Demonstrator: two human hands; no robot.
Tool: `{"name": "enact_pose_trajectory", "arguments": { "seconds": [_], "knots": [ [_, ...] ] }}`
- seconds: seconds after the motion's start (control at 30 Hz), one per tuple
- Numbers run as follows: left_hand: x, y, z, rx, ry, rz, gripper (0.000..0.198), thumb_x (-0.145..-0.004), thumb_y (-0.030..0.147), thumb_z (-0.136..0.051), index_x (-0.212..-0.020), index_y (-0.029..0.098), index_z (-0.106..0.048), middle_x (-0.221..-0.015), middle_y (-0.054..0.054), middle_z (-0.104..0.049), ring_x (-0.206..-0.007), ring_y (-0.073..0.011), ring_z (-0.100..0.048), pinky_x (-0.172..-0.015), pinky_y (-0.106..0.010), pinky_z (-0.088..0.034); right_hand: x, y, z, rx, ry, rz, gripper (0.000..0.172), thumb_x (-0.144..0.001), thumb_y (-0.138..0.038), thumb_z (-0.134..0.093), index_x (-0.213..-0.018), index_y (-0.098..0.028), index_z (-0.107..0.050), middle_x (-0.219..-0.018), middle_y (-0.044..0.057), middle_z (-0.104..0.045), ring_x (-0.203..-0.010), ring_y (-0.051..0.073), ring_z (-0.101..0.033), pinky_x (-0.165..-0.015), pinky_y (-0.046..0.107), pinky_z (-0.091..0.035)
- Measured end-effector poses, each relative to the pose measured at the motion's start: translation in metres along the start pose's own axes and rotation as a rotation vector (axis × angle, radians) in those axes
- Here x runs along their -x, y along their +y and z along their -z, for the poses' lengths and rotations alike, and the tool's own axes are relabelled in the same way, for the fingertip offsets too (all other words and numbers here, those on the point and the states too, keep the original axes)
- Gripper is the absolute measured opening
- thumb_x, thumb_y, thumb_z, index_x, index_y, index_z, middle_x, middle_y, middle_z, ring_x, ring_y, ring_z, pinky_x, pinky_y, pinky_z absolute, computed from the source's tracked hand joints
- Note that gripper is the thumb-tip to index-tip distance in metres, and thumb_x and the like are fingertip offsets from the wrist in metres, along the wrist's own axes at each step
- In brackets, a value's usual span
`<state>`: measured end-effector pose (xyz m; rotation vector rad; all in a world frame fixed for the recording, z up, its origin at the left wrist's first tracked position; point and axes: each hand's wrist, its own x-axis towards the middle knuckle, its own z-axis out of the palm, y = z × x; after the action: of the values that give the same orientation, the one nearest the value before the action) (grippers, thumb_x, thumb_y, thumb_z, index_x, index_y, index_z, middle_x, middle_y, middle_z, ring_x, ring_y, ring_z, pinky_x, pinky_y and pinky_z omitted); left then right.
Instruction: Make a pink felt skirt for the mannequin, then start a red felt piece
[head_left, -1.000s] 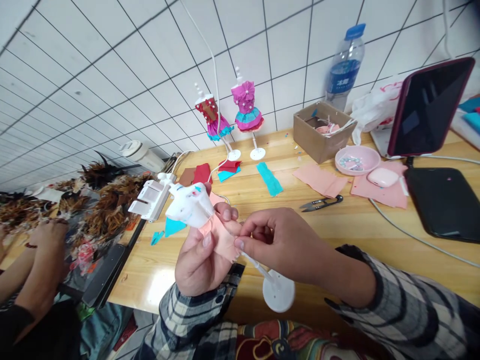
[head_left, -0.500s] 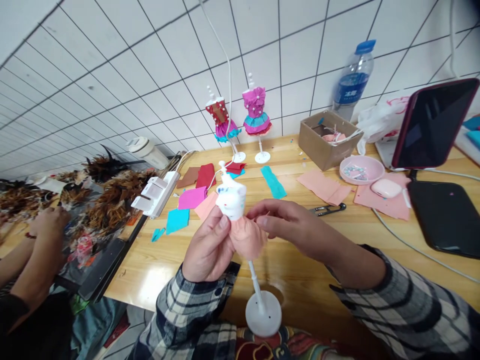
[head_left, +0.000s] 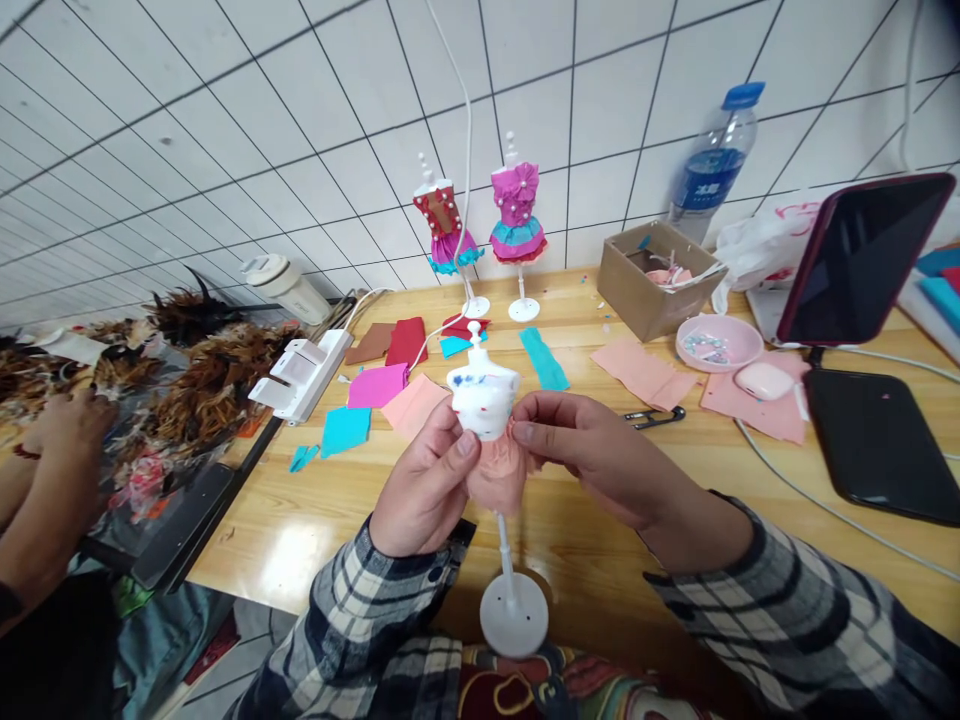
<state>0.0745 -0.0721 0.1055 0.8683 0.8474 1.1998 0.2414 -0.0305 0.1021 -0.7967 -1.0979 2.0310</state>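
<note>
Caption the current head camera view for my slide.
Left hand holds a small white mannequin while right hand pinches its peach fabric; two dressed mannequins stand behind.

A white miniature mannequin (head_left: pixel 482 400) — roughly upright on its stand (head_left: pixel 514 615) — wears gathered peach fabric (head_left: pixel 496 480) below the waist.

Mannequin (head_left: pixel 484 408) is occupying frame centre, between left hand (head_left: pixel 427 480) and right hand (head_left: pixel 596 445). Two more mannequins (head_left: pixel 516 197) are standing behind it, upper centre (wall (head_left: pixel 525 90) right behind them). Box (head_left: pixel 634 297) is sitting upper right, bottle (head_left: pixel 709 180) behind, bowl (head_left: pixel 705 363) front-right. Phone (head_left: pixel 889 445) is lying far right. Power strip (head_left: pixel 309 375) is lying left of centre, cup (head_left: pixel 283 287) behind, fabric pieces (head_left: pixel 379 387) to its right.
</note>
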Motion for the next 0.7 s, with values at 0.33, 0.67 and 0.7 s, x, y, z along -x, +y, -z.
{"name": "enact_pose_trajectory", "arguments": {
  "seconds": [0.33,0.67,0.7],
  "knots": [
    [-0.0024,0.0011,-0.0002,-0.056,0.043,-0.152,0.045,-0.086,0.036,-0.066,-0.128,0.026,-0.056,-0.118,-0.006,-0.066,-0.118,-0.0256,-0.058,-0.103,-0.039,-0.045,0.0060,-0.0018,-0.0032,-0.074,0.030,0.127,0.029,-0.080,-0.037,-0.070,-0.098,-0.022,-0.054,-0.073,-0.004,-0.060,-0.071,0.012,-0.054,-0.069,0.026,-0.044],
    [-0.0007,0.0001,-0.0010,-0.095,0.086,-0.140,0.043,-0.084,0.034,-0.068,-0.124,0.024,-0.058,-0.126,-0.007,-0.062,-0.120,-0.0245,-0.056,-0.104,-0.038,-0.043,0.0040,0.0010,-0.0055,0.111,0.099,0.218,0.016,-0.073,-0.027,-0.076,-0.074,-0.018,-0.063,-0.068,-0.005,-0.057,-0.065,0.008,-0.052,-0.061,0.021,-0.042],
    [-0.0007,-0.0002,-0.0010,-0.093,0.097,-0.141,0.042,-0.084,0.033,-0.068,-0.124,0.024,-0.058,-0.126,-0.007,-0.062,-0.119,-0.0245,-0.056,-0.103,-0.038,-0.043,0.0041,0.0010,-0.0060,0.115,0.118,0.220,0.016,-0.073,-0.026,-0.077,-0.073,-0.018,-0.062,-0.066,-0.005,-0.056,-0.064,0.008,-0.051,-0.060,0.021,-0.041]
  ]
}}
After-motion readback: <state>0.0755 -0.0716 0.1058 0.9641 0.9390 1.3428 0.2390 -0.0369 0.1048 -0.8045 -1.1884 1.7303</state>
